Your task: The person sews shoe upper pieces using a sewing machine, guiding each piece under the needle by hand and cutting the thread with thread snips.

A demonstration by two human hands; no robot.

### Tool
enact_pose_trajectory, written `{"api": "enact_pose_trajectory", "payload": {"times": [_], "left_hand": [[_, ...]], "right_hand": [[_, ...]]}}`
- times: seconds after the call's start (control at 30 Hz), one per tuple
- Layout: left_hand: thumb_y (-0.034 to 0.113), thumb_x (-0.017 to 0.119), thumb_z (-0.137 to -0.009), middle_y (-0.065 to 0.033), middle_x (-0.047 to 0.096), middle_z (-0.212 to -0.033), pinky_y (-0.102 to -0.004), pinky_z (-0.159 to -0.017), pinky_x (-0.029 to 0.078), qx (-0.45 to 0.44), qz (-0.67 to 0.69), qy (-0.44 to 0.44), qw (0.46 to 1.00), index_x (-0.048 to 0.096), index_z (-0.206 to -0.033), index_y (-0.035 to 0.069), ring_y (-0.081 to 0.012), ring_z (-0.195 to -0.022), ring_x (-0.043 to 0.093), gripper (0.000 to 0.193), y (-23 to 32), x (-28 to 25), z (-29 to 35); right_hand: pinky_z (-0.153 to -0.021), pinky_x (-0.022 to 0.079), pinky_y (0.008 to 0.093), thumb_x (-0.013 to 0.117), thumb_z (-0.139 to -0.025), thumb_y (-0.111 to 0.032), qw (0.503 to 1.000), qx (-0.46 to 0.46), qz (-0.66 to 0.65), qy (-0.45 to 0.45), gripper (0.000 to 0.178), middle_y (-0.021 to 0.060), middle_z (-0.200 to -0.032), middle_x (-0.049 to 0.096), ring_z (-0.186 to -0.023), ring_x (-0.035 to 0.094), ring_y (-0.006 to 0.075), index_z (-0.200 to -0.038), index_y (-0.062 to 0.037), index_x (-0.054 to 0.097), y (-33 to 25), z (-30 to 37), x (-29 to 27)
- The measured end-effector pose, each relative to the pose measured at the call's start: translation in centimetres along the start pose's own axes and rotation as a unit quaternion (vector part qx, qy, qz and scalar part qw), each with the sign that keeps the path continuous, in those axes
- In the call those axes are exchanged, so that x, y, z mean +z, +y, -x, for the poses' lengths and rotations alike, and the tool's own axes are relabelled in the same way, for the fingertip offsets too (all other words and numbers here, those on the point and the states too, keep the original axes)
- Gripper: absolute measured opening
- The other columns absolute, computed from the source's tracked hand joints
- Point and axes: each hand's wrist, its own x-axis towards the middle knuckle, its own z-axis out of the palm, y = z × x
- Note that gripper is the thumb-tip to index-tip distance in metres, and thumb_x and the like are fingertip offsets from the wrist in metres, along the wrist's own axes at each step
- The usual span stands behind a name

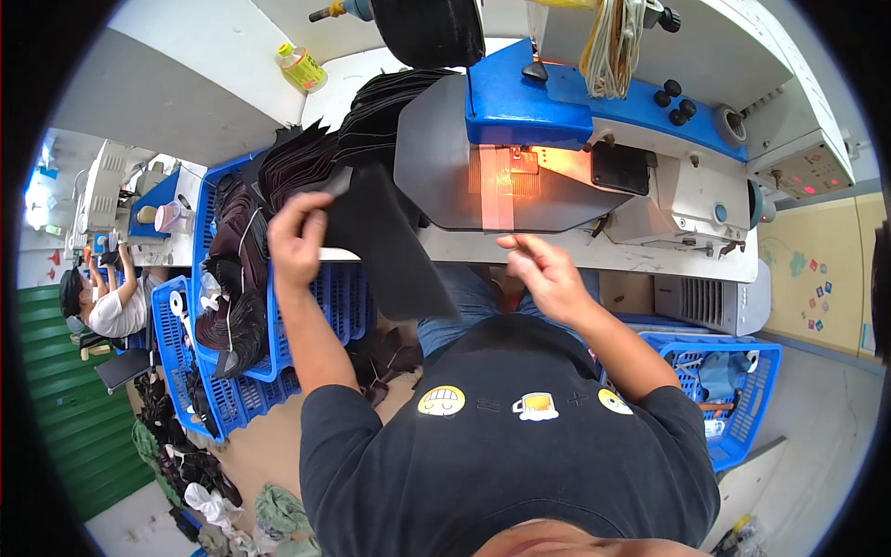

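My left hand (299, 237) pinches the upper left edge of a black fabric piece (385, 246). The piece hangs at a slant over the table's front edge, its lower end above my lap. Just in front of the sewing machine's (529, 107) dark bed plate (436, 176), my right hand (548, 274) is closed, thumb against fingers. Whatever it may hold is too small to make out. A lamp lights the needle area, where a pale strip (497, 190) runs down the plate to its front edge.
Stacked dark fabric pieces (376, 116) lie left of the plate. Blue baskets (241, 404) with dark cloth stand at my left; another blue basket (766, 385) is at my right. A bottle (302, 70) stands at the back. Another person (116, 302) works far left.
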Motion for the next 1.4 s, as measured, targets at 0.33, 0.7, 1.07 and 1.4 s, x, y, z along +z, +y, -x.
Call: {"api": "enact_pose_trajectory", "payload": {"times": [0.33,0.7,1.07,1.4], "left_hand": [[-0.004,0.058,-0.083,-0.0120,0.062,-0.085,-0.0298,-0.068,0.047,0.052,0.020,0.141,0.988,0.060,-0.093,-0.001,-0.0215,-0.074,0.059,0.011,-2.2,10.9,4.1],[0.033,0.067,-0.078,-0.0191,0.050,-0.103,-0.0436,-0.079,0.051,-0.205,-0.367,0.049,0.906,0.047,-0.102,0.003,-0.0376,-0.097,0.056,0.043,-12.1,18.1,-1.4],[0.013,0.056,-0.094,-0.0013,0.058,-0.079,-0.0202,-0.064,0.043,-0.137,0.210,0.322,0.913,0.058,-0.086,0.004,-0.0057,-0.068,0.051,0.012,-4.7,11.9,-2.1],[0.015,0.067,-0.078,-0.0123,0.057,-0.095,-0.0403,-0.076,0.044,0.131,-0.236,-0.041,0.962,0.061,-0.103,0.005,-0.0319,-0.084,0.054,0.028,6.3,13.5,-2.0]], "right_hand": [[-0.054,0.040,0.0260,0.062,-0.090,-0.013,0.996,0.012,0.083,-0.024,0.015,-0.0001,-0.063,0.049,-0.062,0.042,0.0049,-0.092,0.0020,0.060,1.8,-1.0,2.1],[-0.057,0.043,0.0259,0.062,-0.086,-0.003,0.988,-0.078,0.129,-0.025,0.012,0.0032,-0.064,0.056,-0.061,0.047,0.0063,-0.096,0.0037,0.063,-3.8,0.0,-2.9],[-0.068,0.046,0.0230,0.058,-0.092,-0.011,0.999,0.028,-0.040,0.018,0.016,-0.0019,-0.083,0.062,-0.075,0.054,0.0051,-0.101,0.0018,0.061,-1.0,0.0,-3.5],[-0.071,0.045,0.0230,0.056,-0.094,-0.013,0.987,0.067,-0.148,0.016,0.015,-0.0040,-0.086,0.059,-0.079,0.052,0.0041,-0.103,-0.0021,0.060,-1.4,-0.6,-0.6]]}}
